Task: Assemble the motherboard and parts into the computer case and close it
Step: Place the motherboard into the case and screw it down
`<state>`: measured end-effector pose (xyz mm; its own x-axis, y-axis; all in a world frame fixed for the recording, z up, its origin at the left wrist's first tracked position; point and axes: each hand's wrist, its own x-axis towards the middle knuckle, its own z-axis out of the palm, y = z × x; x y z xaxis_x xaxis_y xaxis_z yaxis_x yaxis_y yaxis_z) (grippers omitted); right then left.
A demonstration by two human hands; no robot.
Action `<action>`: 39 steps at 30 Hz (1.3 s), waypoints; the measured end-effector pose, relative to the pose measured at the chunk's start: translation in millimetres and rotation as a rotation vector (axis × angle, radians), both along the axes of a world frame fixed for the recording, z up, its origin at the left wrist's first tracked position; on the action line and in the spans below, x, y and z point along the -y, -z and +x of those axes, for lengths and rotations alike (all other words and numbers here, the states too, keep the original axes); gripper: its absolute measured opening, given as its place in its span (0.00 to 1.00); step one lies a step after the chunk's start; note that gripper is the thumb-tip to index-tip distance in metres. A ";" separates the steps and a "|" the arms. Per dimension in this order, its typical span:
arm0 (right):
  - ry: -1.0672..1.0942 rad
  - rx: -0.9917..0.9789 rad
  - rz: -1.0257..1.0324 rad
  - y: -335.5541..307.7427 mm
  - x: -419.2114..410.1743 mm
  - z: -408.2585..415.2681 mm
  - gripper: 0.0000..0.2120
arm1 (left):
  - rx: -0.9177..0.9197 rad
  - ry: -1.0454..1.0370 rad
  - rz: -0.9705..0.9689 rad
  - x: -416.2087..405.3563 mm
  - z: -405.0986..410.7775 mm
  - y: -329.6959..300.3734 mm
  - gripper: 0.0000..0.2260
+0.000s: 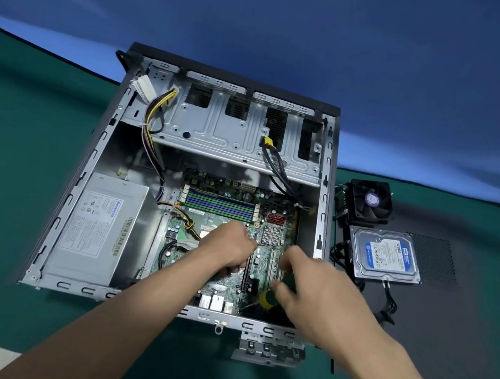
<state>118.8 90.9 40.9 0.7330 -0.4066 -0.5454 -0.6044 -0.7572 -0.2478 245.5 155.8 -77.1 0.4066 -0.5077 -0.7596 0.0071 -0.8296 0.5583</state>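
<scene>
Two bare hands reach into an open computer case [38, 220] that lies on its side on a green table [1, 147], seen from the head camera. The motherboard [221, 214] sits flat in the case's lower right part, beside the grey power supply [97, 226] on the left. The left hand [226, 245] rests on the middle of the board with its fingers curled downward; whether they hold anything cannot be told. The right hand [315, 286] grips a screwdriver [270, 295] with a green and yellow handle, fingers wrapped round it, the dark shaft slanting down and left toward the board's near edge, just beside the rear ports. A metal drive cage [238, 134] spans the far end of the case, with yellow and black cables [154, 120] hanging from its left side down toward the board. To the right of the case, a black cooling fan [369, 202] and a hard drive [386, 255] with a blue label lie on a dark side panel [438, 320], the fan just behind the drive. A blue backdrop [301, 32] hangs behind the table.
</scene>
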 end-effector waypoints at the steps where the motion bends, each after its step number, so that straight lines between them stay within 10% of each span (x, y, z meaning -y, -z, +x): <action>1: 0.007 0.004 -0.031 -1.0 0.1 -0.1 0.13 | -0.003 -0.001 -0.001 0.2 -0.1 0.1 0.13; 26: 0.012 -0.020 0.077 4.8 -7.2 -4.9 0.14 | 0.044 0.027 -0.015 0.1 0.5 2.5 0.13; 39: 0.102 0.267 -0.057 3.6 1.8 -10.0 0.05 | 0.020 0.024 -0.026 0.4 0.7 4.5 0.13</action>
<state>108.8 89.1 37.2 0.8015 -0.5100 -0.3124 -0.5970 -0.7133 -0.3671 246.1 155.4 -81.6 0.4092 -0.5366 -0.7380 -0.0242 -0.8149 0.5791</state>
